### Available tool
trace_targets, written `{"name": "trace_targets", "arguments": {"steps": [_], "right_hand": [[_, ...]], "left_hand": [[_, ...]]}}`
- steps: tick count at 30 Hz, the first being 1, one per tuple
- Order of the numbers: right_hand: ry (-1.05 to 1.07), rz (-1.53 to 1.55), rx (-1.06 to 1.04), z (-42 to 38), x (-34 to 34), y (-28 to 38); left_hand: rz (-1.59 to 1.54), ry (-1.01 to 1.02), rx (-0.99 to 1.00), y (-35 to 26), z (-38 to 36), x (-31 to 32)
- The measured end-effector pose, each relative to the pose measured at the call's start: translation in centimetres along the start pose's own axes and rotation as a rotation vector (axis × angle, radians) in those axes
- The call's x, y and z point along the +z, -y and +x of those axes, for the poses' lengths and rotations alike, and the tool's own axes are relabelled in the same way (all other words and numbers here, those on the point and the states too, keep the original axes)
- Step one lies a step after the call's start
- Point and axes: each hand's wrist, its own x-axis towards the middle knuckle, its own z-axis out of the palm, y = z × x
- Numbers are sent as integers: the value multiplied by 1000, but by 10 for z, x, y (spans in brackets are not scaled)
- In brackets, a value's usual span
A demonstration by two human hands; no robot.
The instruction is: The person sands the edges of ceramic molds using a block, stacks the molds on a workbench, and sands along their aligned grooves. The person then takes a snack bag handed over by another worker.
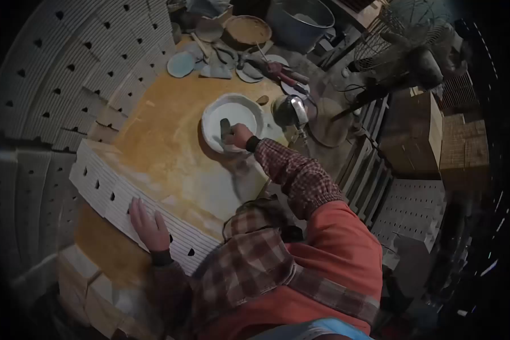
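Note:
A round white bowl with pale contents stands on the yellowish worktable. My right hand reaches over its near right side, fingers closed on a dark, flat tool that dips into the bowl. Along the table's near left edge lies a long, ridged grey-white panel with dark holes. My left hand rests on this panel, its fingers spread and holding nothing.
Stacked ridged panels rise at the left. Pliers and red-handled tools, a brown round dish and a blue tub lie beyond the bowl. A lamp, fan and cardboard boxes stand right.

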Motion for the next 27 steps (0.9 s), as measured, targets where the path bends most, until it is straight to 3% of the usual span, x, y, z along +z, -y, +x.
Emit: {"name": "trace_targets", "arguments": {"steps": [1, 2, 3, 5, 9, 10, 13, 16, 17, 18, 20, 21, 23, 25, 26, 27], "right_hand": [[-101, -147, -116, 5, 11, -13], [-127, -131, -44, 10, 22, -28], [-40, -159, -42, 1, 10, -8], [-81, -234, -13, 12, 28, -22], [-97, 31, 52, 7, 20, -18], [-136, 152, -50, 0, 17, -14], [-115, 200, 8, -7, 19, -7], [-179, 150, -264, -24, 25, 16], [-140, 211, -193, -31, 29, 26], [-124, 460, -140, -50, 21, 53], [-21, 403, -131, -63, 23, 71], [-4, 439, -126, -73, 24, 87], [40, 518, -158, -79, 33, 98], [89, 702, -267, -87, 44, 111], [118, 771, -325, -79, 60, 107], [202, 746, -150, -90, 41, 127]], "left_hand": [[11, -12, 40, -2, -3, 1], [-159, -67, 10, 1, -5, 13], [-62, -24, 26, -3, -1, 6], [-140, -55, 5, -8, 0, 12], [-55, -17, 8, 10, -4, 10], [-99, -40, 8, 10, -3, 13], [-51, -26, 21, 7, -2, 9], [-119, -2, 21, 15, -2, 11], [-191, -13, 13, 15, -2, 11], [-124, 46, 27, 17, -1, 5], [-289, -37, -18, 17, -5, 9], [-171, -17, -73, 12, -6, 4], [-330, -52, -31, 17, -11, 13], [3, -65, -7, 20, -14, 15], [-116, -122, 27, 8, -13, 14], [35, -97, 30, 8, -13, 10]]}}
